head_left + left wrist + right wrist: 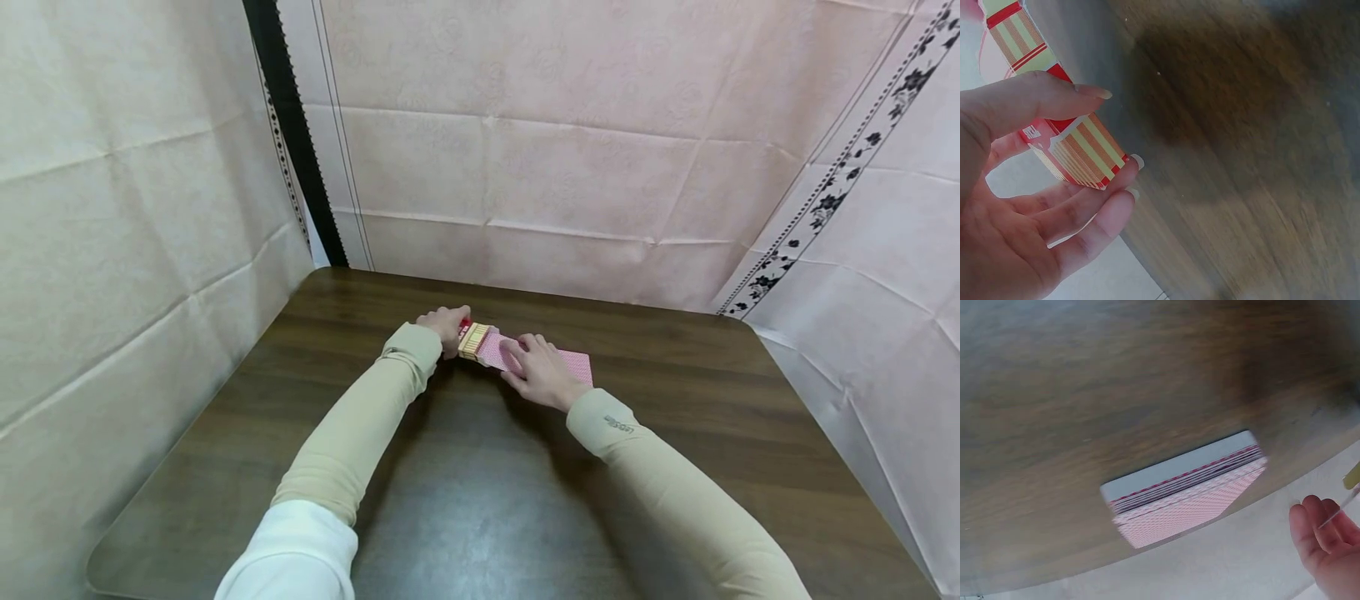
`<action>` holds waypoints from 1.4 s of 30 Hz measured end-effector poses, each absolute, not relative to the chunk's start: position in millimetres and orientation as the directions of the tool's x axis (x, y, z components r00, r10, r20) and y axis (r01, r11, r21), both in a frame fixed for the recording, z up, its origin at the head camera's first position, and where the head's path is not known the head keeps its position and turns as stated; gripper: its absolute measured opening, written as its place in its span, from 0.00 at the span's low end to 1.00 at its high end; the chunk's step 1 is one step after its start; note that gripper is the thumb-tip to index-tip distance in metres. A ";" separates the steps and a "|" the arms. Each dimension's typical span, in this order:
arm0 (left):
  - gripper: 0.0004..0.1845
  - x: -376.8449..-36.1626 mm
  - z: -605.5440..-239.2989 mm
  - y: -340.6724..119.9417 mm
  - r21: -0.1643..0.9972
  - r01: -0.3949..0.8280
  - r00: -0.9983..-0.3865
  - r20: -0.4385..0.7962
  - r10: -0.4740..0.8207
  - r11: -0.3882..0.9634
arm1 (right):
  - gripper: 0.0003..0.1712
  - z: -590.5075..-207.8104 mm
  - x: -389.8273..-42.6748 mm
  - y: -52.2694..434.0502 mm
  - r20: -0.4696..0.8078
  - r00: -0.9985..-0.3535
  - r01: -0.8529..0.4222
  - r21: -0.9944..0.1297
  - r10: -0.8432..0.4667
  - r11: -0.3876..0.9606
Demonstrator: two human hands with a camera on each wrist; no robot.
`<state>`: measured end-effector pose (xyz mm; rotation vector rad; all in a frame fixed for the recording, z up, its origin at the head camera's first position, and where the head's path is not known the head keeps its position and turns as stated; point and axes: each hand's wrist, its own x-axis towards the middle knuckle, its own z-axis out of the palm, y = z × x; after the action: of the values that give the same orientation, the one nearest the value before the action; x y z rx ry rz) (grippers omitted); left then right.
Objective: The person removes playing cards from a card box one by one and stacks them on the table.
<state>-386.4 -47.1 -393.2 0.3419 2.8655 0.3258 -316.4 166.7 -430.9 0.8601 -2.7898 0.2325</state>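
Observation:
My left hand (pixel 447 327) grips a red-and-yellow striped card box (pixel 1088 153), thumb on one side and fingers on the other. Pink-patterned playing cards (pixel 491 348) show at the box's right end in the head view. The fingers of my right hand (pixel 546 372) pinch them there; in the right wrist view only a thin edge shows between the fingers. A slightly uneven deck of pink-backed playing cards (pixel 1194 509) lies near the right hand, partly covered by that hand in the head view. How many cards the right hand holds is hidden.
The brown wooden table (pixel 465 500) has rounded corners. A pale cloth (pixel 525 183) hangs behind its far edge, another cloth (pixel 127 250) at the left and a white one (pixel 885 275) at the right.

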 end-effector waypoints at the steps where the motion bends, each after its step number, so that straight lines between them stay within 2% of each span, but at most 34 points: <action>1: 0.34 -386.4 -393.2 -47.8 0.246 0.201 -0.945 -0.206 0.254 0.948 | 0.29 -431.0 -315.4 169.1 0.254 -0.807 -0.569 -0.090 -0.534 0.817; 9: 0.32 -386.6 -392.0 -51.6 0.253 0.203 -0.941 -0.219 0.260 0.946 | 0.33 -432.9 -309.9 190.2 0.273 -0.832 -0.522 -0.086 -0.483 0.849; 13: 0.33 -385.5 -390.8 -51.6 0.256 0.196 -0.940 -0.225 0.255 0.947 | 0.34 -434.9 -308.9 202.6 0.276 -0.877 -0.427 -0.068 -0.394 0.902; 19: 0.34 -387.1 -392.8 -53.2 0.257 0.185 -0.938 -0.241 0.248 0.949 | 0.31 -439.9 -307.8 218.3 0.295 -0.925 -0.239 0.033 -0.238 0.970; 27: 0.35 -387.9 -394.2 -55.3 0.257 0.189 -0.940 -0.232 0.250 0.948 | 0.29 -445.7 -306.2 226.1 0.284 -0.954 -0.068 0.090 -0.091 0.994; 42: 0.35 -386.2 -392.9 -61.4 0.264 0.204 -0.935 -0.233 0.268 0.943 | 0.39 -447.6 -307.5 218.8 0.128 -0.991 -0.033 0.100 -0.045 0.994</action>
<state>-386.2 -61.4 -392.9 0.3501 2.8301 0.3442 -307.5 218.8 -447.6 0.0591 -3.0071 -0.1472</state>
